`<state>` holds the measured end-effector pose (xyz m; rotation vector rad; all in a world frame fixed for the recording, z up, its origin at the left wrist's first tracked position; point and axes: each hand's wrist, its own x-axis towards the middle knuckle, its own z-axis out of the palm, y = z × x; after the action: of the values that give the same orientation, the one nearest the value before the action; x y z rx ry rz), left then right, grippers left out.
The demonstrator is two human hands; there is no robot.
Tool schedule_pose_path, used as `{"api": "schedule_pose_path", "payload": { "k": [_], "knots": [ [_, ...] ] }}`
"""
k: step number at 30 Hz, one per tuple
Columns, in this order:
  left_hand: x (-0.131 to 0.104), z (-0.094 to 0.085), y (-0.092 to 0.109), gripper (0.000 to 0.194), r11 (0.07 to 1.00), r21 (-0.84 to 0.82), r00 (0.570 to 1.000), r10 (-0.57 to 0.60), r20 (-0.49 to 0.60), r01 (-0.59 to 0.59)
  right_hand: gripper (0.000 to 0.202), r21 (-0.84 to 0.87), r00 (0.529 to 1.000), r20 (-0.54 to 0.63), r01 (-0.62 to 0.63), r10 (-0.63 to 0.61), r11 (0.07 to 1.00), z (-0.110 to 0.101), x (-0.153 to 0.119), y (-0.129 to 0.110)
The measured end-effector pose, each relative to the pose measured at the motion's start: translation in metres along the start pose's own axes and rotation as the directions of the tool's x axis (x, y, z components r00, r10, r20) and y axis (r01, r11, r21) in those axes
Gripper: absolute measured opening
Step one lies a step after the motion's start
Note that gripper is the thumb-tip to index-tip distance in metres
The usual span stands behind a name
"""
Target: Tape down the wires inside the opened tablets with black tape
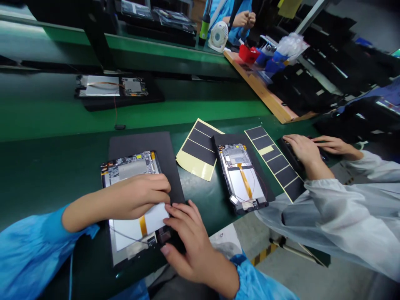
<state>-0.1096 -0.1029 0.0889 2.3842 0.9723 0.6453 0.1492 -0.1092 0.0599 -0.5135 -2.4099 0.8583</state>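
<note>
An opened tablet [125,246] lies on a dark mat [140,143] in front of me, its circuit board [137,166] at the far end and a white panel with an orange ribbon cable [143,226] nearer. My left hand [142,196] reaches across its middle, fingers curled together close to a white corner [161,214]; what they pinch, if anything, is hidden. At the tablet's right edge is my right hand [192,241], fingers stretched out, the fingertips at that white corner and the thumb apart near the lower end.
To the right lie a yellow-backed sheet of black stickers [200,143], a second opened tablet [242,175] and a sticker strip [276,162]. A co-worker's hands [308,154] handle a dark device beside it. Another opened tablet [109,86] sits on the green shelf. A fan [218,36] stands behind.
</note>
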Motion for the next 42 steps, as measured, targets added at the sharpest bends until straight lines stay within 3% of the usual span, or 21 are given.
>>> {"api": "schedule_pose_path", "payload": {
  "k": [3,11,14,20,22,25,30,37,42],
  "knots": [
    [0.004,-0.006,-0.007,0.029,1.0,-0.032,0.999,-0.002,-0.045,0.001,0.038,0.014,1.0,-0.005,-0.002,0.002,1.0,-0.005,0.004,0.001],
    [0.005,-0.009,-0.013,0.031,0.996,-0.082,0.999,-0.023,-0.031,0.02,0.028,0.045,1.0,-0.008,0.0,0.0,0.999,-0.014,0.017,0.001],
    [0.006,-0.009,-0.017,0.031,0.998,-0.029,0.997,-0.057,-0.052,0.056,0.022,0.092,1.0,-0.017,0.003,-0.002,0.996,-0.019,0.028,0.0],
    [0.01,-0.006,-0.02,0.031,0.994,0.031,0.989,-0.102,-0.11,0.106,0.019,0.043,0.994,0.102,-0.049,0.045,0.998,-0.036,0.062,0.011],
    [0.01,-0.004,-0.021,0.032,0.994,0.003,0.984,-0.11,-0.14,0.112,0.018,-0.083,0.996,0.084,0.027,-0.02,0.996,-0.037,0.073,0.018],
    [0.009,-0.003,-0.022,0.032,0.993,-0.032,0.978,-0.121,-0.172,0.117,0.016,-0.299,0.975,0.074,0.223,-0.211,0.928,-0.032,0.084,0.027],
    [0.009,-0.001,-0.026,0.03,0.988,-0.076,0.972,-0.144,-0.184,0.132,0.014,-0.39,0.912,0.042,0.392,-0.409,0.834,-0.019,0.085,0.034],
    [0.009,0.0,-0.027,0.03,0.989,-0.079,0.971,-0.138,-0.196,0.124,0.012,-0.386,0.902,0.081,0.421,-0.425,0.82,-0.016,0.079,0.034],
    [0.009,-0.002,-0.026,0.03,0.989,-0.077,0.971,-0.14,-0.194,0.127,0.016,-0.38,0.919,0.018,0.37,-0.393,0.848,-0.014,0.076,0.036]
  ]
}}
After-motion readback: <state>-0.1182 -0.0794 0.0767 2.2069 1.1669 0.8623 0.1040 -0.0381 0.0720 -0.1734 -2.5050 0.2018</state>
